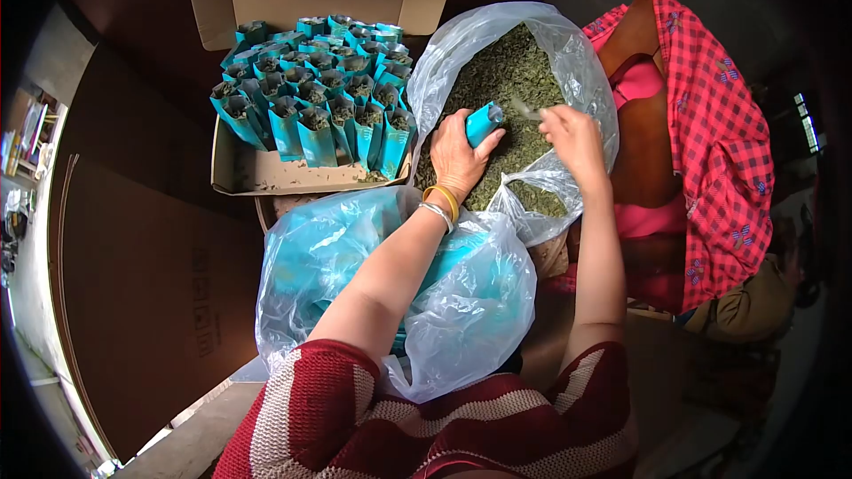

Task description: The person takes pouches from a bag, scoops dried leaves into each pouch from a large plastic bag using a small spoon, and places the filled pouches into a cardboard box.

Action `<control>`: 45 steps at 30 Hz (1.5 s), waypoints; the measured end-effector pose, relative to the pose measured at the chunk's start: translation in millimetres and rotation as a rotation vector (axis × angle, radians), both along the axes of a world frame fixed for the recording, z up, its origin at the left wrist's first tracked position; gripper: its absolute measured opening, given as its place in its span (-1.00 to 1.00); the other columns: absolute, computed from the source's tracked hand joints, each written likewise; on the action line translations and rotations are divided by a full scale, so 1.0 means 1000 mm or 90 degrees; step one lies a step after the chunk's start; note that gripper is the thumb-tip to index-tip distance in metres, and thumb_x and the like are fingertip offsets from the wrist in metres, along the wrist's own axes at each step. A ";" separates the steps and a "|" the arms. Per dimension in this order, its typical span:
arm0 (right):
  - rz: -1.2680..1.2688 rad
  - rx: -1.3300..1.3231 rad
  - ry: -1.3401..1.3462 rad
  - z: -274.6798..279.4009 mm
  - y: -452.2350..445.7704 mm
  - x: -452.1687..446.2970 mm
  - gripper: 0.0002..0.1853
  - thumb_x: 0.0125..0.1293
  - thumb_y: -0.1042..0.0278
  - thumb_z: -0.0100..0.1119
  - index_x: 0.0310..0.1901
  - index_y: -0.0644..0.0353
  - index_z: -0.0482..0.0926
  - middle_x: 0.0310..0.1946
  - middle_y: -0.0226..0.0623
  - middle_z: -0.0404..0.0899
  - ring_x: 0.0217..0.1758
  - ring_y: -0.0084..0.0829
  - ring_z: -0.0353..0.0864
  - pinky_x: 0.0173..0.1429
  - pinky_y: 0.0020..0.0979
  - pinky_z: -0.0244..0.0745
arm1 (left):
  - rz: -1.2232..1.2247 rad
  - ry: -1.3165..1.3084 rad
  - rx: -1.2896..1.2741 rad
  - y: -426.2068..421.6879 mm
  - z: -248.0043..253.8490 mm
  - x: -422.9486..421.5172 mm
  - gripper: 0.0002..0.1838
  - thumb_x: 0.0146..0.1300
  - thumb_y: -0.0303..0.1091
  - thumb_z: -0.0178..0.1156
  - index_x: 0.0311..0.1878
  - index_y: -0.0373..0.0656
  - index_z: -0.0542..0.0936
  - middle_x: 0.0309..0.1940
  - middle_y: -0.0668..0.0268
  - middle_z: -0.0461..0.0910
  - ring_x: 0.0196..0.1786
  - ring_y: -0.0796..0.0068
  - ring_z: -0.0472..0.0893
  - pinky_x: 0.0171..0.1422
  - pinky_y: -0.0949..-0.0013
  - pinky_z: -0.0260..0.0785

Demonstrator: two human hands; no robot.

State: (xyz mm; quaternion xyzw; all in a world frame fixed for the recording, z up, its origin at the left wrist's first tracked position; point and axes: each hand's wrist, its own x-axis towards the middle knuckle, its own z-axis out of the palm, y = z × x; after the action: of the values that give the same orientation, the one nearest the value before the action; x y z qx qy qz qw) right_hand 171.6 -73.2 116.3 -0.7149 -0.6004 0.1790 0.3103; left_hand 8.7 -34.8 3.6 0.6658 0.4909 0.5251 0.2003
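Observation:
My left hand [457,151] is wrapped round a small blue packet [484,124], its top tilted up and to the right. It rests over dried green leaves [515,66] in a large clear plastic bag [426,80]. To its right, my right hand [572,137] pinches a small pale tool [526,110], blurred by motion, close to the packet's mouth. Several upright blue packets [315,133] with leaves in their open tops fill much of a cardboard box [302,179] at the upper left.
A clear bag of blue packets [328,248] lies under my left forearm. Red checked cloth [723,142] drapes over a brown wooden chair [655,124] on the right. Large cardboard [151,257] stands at the left.

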 end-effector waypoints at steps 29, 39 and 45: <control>0.009 0.237 -0.325 0.022 -0.013 -0.032 -0.83 0.37 0.30 0.12 -0.18 0.17 0.63 -0.32 -0.04 0.66 -0.20 0.02 0.66 -0.14 -0.04 0.54 | 0.004 0.022 -0.003 0.000 0.004 0.000 -0.31 0.05 0.07 0.40 0.11 -0.20 0.44 -0.14 0.07 0.57 -0.09 -0.01 0.56 0.01 0.04 0.40; -0.032 0.015 -0.026 -0.056 0.078 -0.022 -0.77 0.36 0.25 0.13 -0.19 0.25 0.62 -0.40 -0.05 0.67 -0.31 -0.10 0.70 -0.18 -0.15 0.56 | 0.009 -0.001 0.025 0.003 -0.005 0.002 -0.45 0.09 -0.06 0.38 0.05 -0.19 0.48 -0.16 0.07 0.57 -0.09 -0.02 0.57 0.00 0.05 0.41; -0.048 0.093 0.082 -0.015 0.031 -0.005 -0.79 0.37 0.30 0.09 -0.19 0.25 0.63 -0.41 -0.09 0.67 -0.35 -0.21 0.71 -0.20 -0.25 0.56 | 0.010 -0.007 -0.001 0.001 0.004 0.004 -0.40 0.05 -0.07 0.40 0.10 -0.16 0.45 -0.14 0.09 0.55 -0.06 0.00 0.54 0.04 0.05 0.39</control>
State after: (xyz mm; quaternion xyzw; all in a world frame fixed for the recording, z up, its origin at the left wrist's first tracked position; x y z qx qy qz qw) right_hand 166.7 -42.2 101.8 -0.6992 -0.5637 0.1684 0.4062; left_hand 12.6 -34.1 7.3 0.6589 0.4951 0.5300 0.1995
